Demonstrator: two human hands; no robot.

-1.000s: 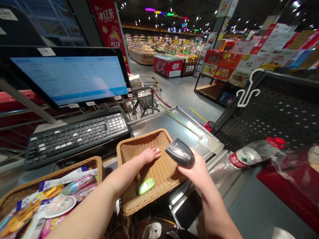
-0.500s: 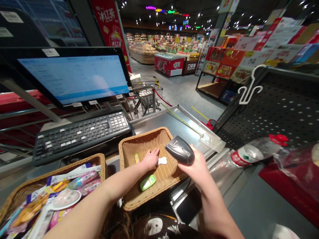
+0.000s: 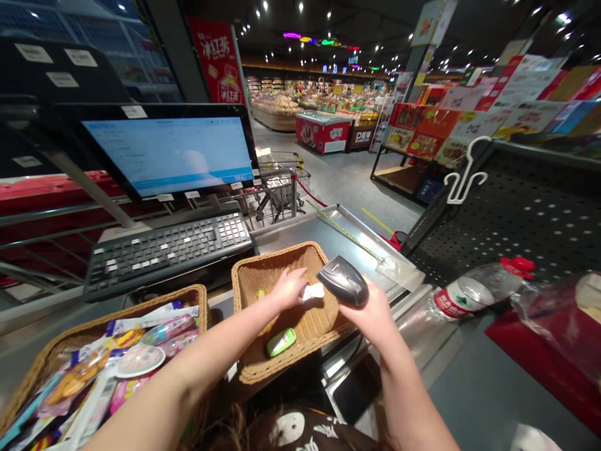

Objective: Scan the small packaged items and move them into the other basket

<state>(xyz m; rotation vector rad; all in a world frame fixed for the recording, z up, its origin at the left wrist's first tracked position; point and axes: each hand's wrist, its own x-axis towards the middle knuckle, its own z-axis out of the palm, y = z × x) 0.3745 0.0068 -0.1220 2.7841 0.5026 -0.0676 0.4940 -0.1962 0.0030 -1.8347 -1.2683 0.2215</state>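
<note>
My right hand (image 3: 370,316) grips a grey handheld barcode scanner (image 3: 342,280), held over the right edge of a wicker basket (image 3: 263,269). My left hand (image 3: 287,289) is above the basket's middle, its fingers pinched on a small white item (image 3: 312,290) just left of the scanner's head. A green packet (image 3: 282,342) lies on the basket's floor near its front. A small yellow-green item (image 3: 260,293) lies by my left wrist.
A second wicker basket (image 3: 70,341) at the lower left is full of colourful snack packets. A keyboard (image 3: 169,247) and a lit monitor (image 3: 173,150) stand behind. A steel counter (image 3: 323,235) runs back right. A plastic bottle (image 3: 474,289) lies at right beside a black perforated panel (image 3: 526,219).
My left hand went from lying flat in the basket to lifting the small white item up beside the scanner. The scanner hand has stayed nearly still. The view shifted slightly left.
</note>
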